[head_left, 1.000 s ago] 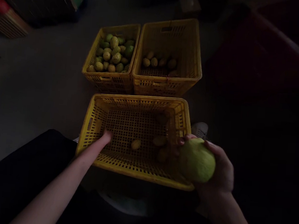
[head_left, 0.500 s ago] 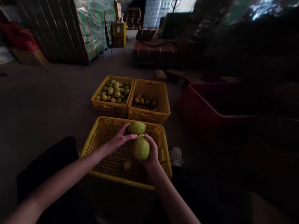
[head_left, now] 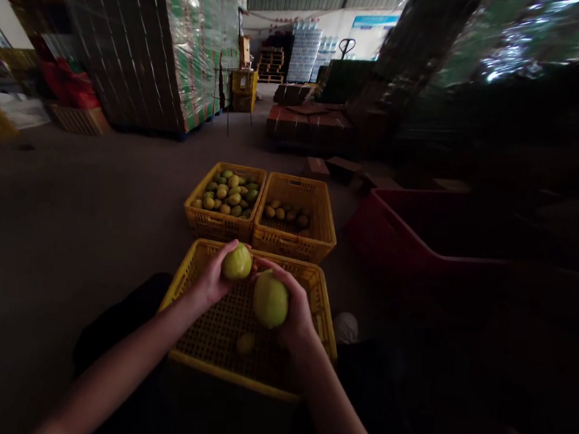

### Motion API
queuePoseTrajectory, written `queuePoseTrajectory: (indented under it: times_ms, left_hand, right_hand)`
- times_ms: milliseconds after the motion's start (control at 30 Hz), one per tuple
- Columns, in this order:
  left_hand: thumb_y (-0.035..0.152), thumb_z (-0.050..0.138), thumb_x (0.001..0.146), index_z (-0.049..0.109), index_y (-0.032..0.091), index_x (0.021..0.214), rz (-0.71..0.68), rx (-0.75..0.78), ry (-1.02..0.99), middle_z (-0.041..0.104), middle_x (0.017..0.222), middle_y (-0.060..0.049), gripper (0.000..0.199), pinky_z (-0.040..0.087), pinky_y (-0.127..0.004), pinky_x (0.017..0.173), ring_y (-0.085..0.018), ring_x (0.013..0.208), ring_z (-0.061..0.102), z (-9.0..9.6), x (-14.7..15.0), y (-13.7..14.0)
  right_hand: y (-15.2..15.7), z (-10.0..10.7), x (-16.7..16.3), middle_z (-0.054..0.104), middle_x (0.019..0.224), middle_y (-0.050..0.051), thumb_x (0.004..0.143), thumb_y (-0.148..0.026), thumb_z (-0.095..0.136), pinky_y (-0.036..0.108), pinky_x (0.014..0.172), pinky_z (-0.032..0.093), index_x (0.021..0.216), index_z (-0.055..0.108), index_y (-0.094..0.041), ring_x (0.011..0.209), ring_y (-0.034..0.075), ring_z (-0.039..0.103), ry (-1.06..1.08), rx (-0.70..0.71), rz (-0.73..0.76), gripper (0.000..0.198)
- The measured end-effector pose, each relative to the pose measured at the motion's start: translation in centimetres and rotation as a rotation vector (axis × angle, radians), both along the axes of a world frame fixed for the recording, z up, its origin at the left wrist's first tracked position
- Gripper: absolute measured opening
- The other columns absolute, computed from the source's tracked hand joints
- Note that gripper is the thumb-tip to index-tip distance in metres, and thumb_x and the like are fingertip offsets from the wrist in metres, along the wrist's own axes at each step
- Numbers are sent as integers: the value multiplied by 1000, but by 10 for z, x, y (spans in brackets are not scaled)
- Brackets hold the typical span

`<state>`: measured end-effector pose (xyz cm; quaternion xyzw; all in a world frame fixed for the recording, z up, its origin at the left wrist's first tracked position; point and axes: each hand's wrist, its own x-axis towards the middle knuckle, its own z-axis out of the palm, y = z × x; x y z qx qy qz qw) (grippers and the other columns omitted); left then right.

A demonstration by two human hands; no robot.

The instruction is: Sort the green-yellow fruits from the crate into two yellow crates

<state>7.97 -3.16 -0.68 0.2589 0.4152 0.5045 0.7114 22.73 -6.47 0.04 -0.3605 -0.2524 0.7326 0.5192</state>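
Note:
My left hand [head_left: 213,282] is closed around a smaller yellow-green mango [head_left: 237,262]. Held in my right hand [head_left: 299,311] is a larger green mango [head_left: 270,300]; the fingers wrap its top and right side. The two fruits are close together but apart, above a yellow plastic crate [head_left: 237,373] between my legs. A single small mango [head_left: 245,343] lies on that crate's slatted bottom, toward the near side.
Beyond the near crate stand two more yellow crates: the left one [head_left: 219,223] full of mangoes, the right one [head_left: 294,246] with several at its bottom. A red tub [head_left: 394,225] sits to the right. Wrapped pallet stacks [head_left: 182,55] and flat cartons [head_left: 310,121] stand farther back.
My left hand has moved left and turned with its mango, away from the other fruit. My right hand has shifted its fingers over the top of the larger mango. The view has tilted upward.

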Motion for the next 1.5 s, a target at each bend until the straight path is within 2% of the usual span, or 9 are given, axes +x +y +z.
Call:
queuePoseTrajectory:
  times_ms: [133, 267, 400, 667, 867, 1067, 1233, 1367, 1500]
  left_hand:
    - [41, 48, 79, 60, 16, 80, 47, -68, -152, 68, 85, -8, 27, 57, -38, 77, -22, 85, 67, 5, -10, 6]
    - [29, 54, 77, 63, 15, 83, 80, -91, -265, 68, 78, -5, 18, 56, -30, 64, -16, 67, 66, 6, -16, 9]
    - [32, 59, 76, 61, 15, 70, 54, -65, -318, 63, 65, -3, 18, 52, -27, 55, -15, 58, 63, 9, -10, 6]
    - [34, 56, 75, 66, 13, 60, 57, 264, -50, 63, 60, -4, 28, 45, -23, 57, -13, 54, 58, 2, 5, -7]
    - [34, 56, 72, 65, 14, 59, 44, 214, -103, 61, 59, -4, 26, 45, -25, 54, -14, 53, 58, 6, 4, -6]
    - [31, 57, 71, 65, 12, 61, 6, 63, -174, 62, 60, -3, 23, 47, -25, 50, -13, 49, 58, 6, 4, -4]
    - [29, 55, 71, 63, 12, 63, -69, -45, -258, 62, 59, -4, 21, 50, -28, 48, -16, 49, 59, 6, 6, -9]
    - [28, 54, 74, 62, 13, 63, -70, -33, -315, 61, 58, -4, 20, 51, -28, 49, -18, 51, 61, 14, -1, -14]
    - [28, 57, 74, 60, 14, 62, -53, 20, -355, 60, 59, -3, 19, 50, -27, 50, -16, 51, 60, 25, -15, -14]
  right_hand:
    - [12, 7, 7, 67, 66, -1, 67, -39, 65, 28, 56, 46, 73, 64, -22, 57, 17, 58, -73, 98, -121, 18]
    - [14, 6, 9, 68, 75, 1, 79, -41, 52, 28, 66, 46, 71, 65, -21, 71, 18, 60, -434, 401, -383, 25]
    - [9, -1, 3, 70, 77, 3, 85, -42, 41, 31, 71, 47, 74, 67, -19, 76, 20, 61, -688, 513, -521, 37]
    - [3, -19, -14, 70, 76, 2, 87, -39, 41, 30, 73, 46, 73, 69, -19, 75, 18, 62, -583, 550, -545, 37]
    - [14, -21, -1, 70, 80, -1, 74, -30, 60, 30, 71, 51, 86, 69, -21, 73, 17, 63, -149, 182, -295, 17]
    - [21, -16, 6, 74, 84, 5, 75, -17, 58, 34, 77, 57, 84, 68, -17, 79, 20, 69, 264, -10, -75, 14]
    - [23, -28, -2, 74, 83, 3, 82, -40, 64, 27, 62, 57, 90, 68, -19, 72, 17, 68, 276, 1, -51, 22]
    - [21, -38, -6, 73, 90, 4, 65, -52, 77, 28, 68, 56, 94, 69, -21, 74, 17, 67, 210, 92, 3, 43]
    - [16, -35, -3, 72, 95, 3, 46, -38, 89, 32, 80, 52, 101, 67, -22, 83, 20, 66, -24, 289, 25, 62]
